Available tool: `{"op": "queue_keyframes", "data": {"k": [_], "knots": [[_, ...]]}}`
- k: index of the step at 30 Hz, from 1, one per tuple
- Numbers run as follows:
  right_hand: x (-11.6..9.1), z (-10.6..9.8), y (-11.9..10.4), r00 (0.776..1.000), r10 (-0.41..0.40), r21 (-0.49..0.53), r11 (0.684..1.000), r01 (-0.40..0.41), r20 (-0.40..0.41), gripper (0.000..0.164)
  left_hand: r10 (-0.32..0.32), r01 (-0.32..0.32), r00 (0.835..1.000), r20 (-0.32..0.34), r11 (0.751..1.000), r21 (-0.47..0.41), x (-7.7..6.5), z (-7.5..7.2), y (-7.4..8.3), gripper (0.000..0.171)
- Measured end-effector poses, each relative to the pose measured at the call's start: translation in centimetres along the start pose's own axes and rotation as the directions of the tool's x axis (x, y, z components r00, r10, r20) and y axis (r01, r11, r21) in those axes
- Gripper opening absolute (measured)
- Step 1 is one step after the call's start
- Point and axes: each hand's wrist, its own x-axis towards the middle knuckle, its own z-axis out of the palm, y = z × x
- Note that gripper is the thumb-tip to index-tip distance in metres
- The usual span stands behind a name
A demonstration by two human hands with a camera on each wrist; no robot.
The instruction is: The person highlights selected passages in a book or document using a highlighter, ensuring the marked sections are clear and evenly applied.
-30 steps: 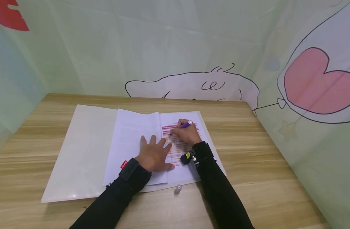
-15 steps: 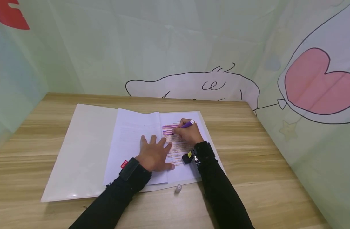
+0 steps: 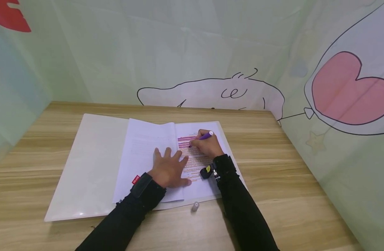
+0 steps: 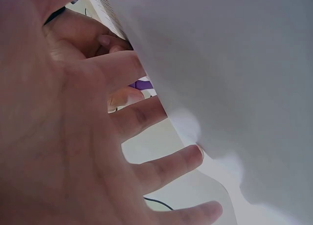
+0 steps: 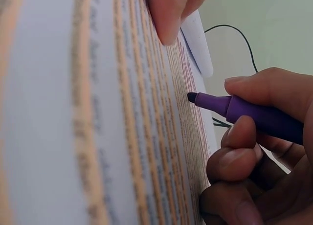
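Observation:
My right hand [image 3: 209,145] pinches a purple highlighter [image 5: 249,110] between thumb and fingers. Its dark chisel tip is at the printed page [image 3: 196,128], among the upper lines; whether it touches cannot be told. Purple-pink strokes cover several top lines there, while orange-tinted lines run below. With fingers spread, my left hand [image 3: 168,170] rests across the fold, mostly on the left-hand sheet [image 3: 146,139], its thumb reaching onto the printed page. In the left wrist view those fingers [image 4: 168,168] are straight. A small greyish cap [image 3: 195,207] lies on the table below the papers.
The papers lie in an open white folder [image 3: 88,167], whose bare cover extends left. A red tag [image 3: 136,179] shows beside my left wrist. Wood-grain table [image 3: 267,167] surrounds it, with a printed cloth wall [image 3: 185,52] behind and to both sides.
My right hand has shifted slightly right with the highlighter along the page, then stayed nearly still over the last half second. My left hand has kept its place.

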Motion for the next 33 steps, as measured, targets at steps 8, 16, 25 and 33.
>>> {"op": "queue_keyframes", "data": {"k": [8,16,25,33], "knots": [[0.09,-0.13,0.07,1.000,0.016,0.010,1.000,-0.016,0.005,0.034,0.003,-0.003,1.000,0.002,1.000,0.005,-0.03,-0.04,-0.12,0.088],[0.20,-0.42,0.41,1.000,0.028,0.010,1.000,-0.028,0.005,0.035,0.003,-0.003,1.000,0.001,1.000,0.003,0.01,0.02,-0.08,0.088],[0.42,-0.69,0.62,1.000,0.015,0.012,1.000,-0.014,-0.012,0.035,0.005,-0.005,1.000,0.001,1.000,-0.001,0.03,-0.07,-0.12,0.088],[0.47,-0.81,0.70,1.000,0.013,-0.017,1.000,-0.013,-0.012,0.035,0.007,-0.007,1.000,0.000,1.000,0.002,-0.04,-0.07,-0.18,0.088]]}}
